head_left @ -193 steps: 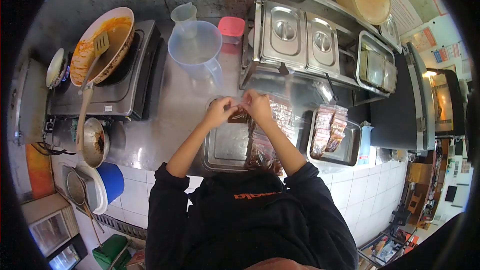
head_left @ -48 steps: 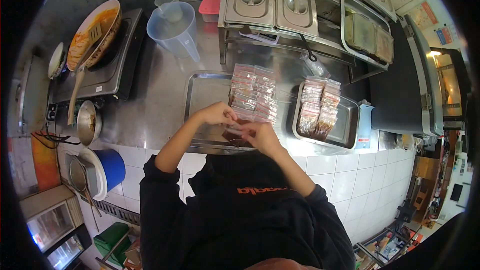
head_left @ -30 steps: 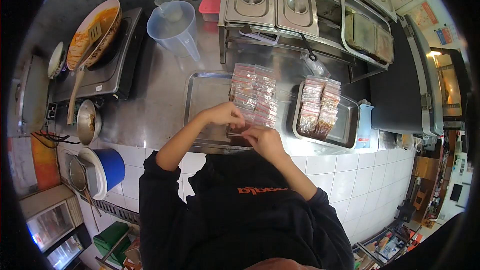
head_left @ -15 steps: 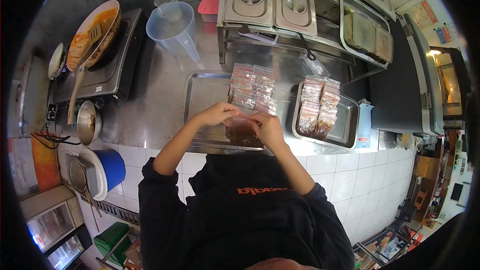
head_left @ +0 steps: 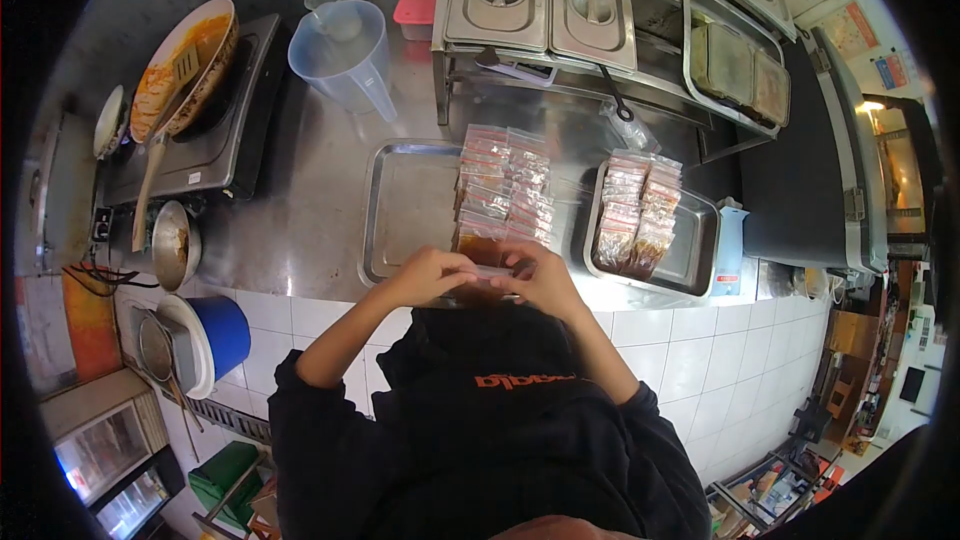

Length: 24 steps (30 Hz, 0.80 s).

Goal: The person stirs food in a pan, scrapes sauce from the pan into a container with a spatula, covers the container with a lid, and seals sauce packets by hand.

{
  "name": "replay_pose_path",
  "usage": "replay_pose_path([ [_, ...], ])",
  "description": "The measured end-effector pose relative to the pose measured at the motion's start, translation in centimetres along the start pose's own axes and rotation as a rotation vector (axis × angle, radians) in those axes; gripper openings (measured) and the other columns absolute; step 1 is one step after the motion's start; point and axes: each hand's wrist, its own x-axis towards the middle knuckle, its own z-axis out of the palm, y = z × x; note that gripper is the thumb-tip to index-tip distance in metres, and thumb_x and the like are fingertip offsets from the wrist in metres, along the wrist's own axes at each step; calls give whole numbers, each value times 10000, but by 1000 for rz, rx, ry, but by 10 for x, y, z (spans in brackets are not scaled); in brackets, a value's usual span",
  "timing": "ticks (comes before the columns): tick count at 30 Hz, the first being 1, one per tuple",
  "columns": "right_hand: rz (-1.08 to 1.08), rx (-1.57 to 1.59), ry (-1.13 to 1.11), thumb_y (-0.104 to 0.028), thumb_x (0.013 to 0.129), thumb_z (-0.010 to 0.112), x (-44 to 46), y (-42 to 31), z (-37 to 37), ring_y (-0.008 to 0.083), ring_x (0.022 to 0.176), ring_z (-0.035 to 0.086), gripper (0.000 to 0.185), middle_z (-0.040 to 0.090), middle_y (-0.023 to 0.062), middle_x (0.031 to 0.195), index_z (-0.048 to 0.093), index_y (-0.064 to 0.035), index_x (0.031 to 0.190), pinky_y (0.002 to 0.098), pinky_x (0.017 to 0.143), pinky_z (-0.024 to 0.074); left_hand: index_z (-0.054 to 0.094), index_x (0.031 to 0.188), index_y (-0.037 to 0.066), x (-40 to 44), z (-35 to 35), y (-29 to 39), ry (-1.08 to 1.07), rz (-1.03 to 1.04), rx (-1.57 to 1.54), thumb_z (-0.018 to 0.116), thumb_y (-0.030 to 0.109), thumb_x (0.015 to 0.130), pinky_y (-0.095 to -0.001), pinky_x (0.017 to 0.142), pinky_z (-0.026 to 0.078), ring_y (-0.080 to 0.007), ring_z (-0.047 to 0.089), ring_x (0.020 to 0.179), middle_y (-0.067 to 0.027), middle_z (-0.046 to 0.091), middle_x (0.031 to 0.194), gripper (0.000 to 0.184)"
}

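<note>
Between my two hands is a small clear zip-lock bag (head_left: 489, 272), pinched along its top edge near the front of the counter. My left hand (head_left: 432, 277) grips the left end with fingers closed. The right end is in the closed fingers of my right hand (head_left: 540, 281). Much of the bag is hidden by my fingers. Just beyond, two overlapping rows of filled zip-lock bags (head_left: 505, 180) with red-striped tops and brown contents lie on a shallow metal tray (head_left: 374, 205). More filled bags (head_left: 638, 210) lie in a deeper metal tray (head_left: 703, 252) to the right.
A pan (head_left: 215, 40) with orange sauce and a spatula (head_left: 152, 165) rests on a stove (head_left: 235, 125) at left. Near it stand a plastic jug (head_left: 340, 60) and a small metal bowl (head_left: 177, 245). A rack with lidded steel containers (head_left: 500, 15) spans the back.
Both hands have come closer to me with the zip-lock bag, from beside the rows to the tray's front edge. The bags in the trays look unmoved.
</note>
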Motion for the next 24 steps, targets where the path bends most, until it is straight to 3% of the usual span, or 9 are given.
replay_pose_path([
  [3, 218, -157, -176, -108, 776, 696, 18, 8, -1, 100, 631, 620, 187, 640, 62, 716, 642, -8, 923, 248, 497, 500, 627, 904, -10, 14, 0, -25, -22, -118, -248, 608, 137, 841, -275, 697, 464, -125, 595, 755, -82, 655, 799, 161],
  [4, 221, -205, -120, -114, 761, 704, 30, 20, 4, 126, 625, 627, 188, 645, 77, 710, 641, -9, 904, 265, 509, 500, 627, 904, -10, 22, 0, -36, -18, -116, -246, 608, 137, 841, -275, 697, 464, -125, 595, 755, -82, 655, 799, 161],
  [6, 224, -253, -62, -119, 747, 712, 46, 39, 11, 153, 619, 635, 190, 649, 92, 703, 640, -11, 885, 282, 520, 500, 620, 897, -13, 37, 5, -51, 228, -90, -1, 631, 152, 829, -282, 679, 469, -125, 592, 727, -78, 649, 775, 179],
  [8, -136, -522, 211, -117, 696, 737, 54, 47, 16, 212, 620, 640, 207, 647, 126, 691, 632, -14, 841, 318, 557, 499, 616, 850, -2, 40, 6, -43, 312, -152, 16, 667, 120, 791, -283, 609, 470, -143, 596, 644, -111, 641, 728, 145],
  [9, -110, -479, 245, -99, 661, 747, 54, 46, 18, 265, 623, 633, 218, 642, 145, 693, 618, -6, 811, 344, 601, 502, 616, 839, 1, 40, 10, -45, 386, -184, 17, 681, 118, 781, -283, 603, 471, -142, 598, 637, -104, 642, 725, 146],
  [13, -83, -450, 288, -113, 656, 760, 50, 41, 20, 238, 618, 631, 256, 635, 132, 674, 615, 0, 833, 336, 595, 499, 617, 830, 5, 33, 23, -65, 550, -261, -121, 711, 103, 753, -275, 606, 476, -128, 600, 635, -64, 644, 716, 156],
  [16, -66, -347, 258, -125, 656, 768, 40, 36, 17, 212, 613, 627, 238, 638, 126, 674, 633, 2, 805, 324, 600, 493, 615, 829, -1, 25, 27, -64, 521, -174, -299, 706, 74, 769, -237, 605, 478, -93, 591, 665, -29, 637, 733, 132],
  [22, 40, -420, -118, -153, 688, 763, 5, 0, 4, 179, 607, 618, 166, 642, 105, 660, 676, -18, 727, 301, 600, 483, 665, 858, 5, -8, 16, -41, 261, -23, -384, 735, 88, 735, -238, 649, 473, -84, 599, 703, -29, 664, 769, 164],
  [24, 59, -348, -195, -185, 690, 769, 1, -2, 3, 167, 604, 614, 192, 637, 100, 652, 678, -23, 740, 304, 594, 480, 667, 877, -5, -9, 16, -47, 239, -31, -256, 724, 76, 747, -231, 663, 478, -85, 604, 718, -35, 668, 783, 163],
])
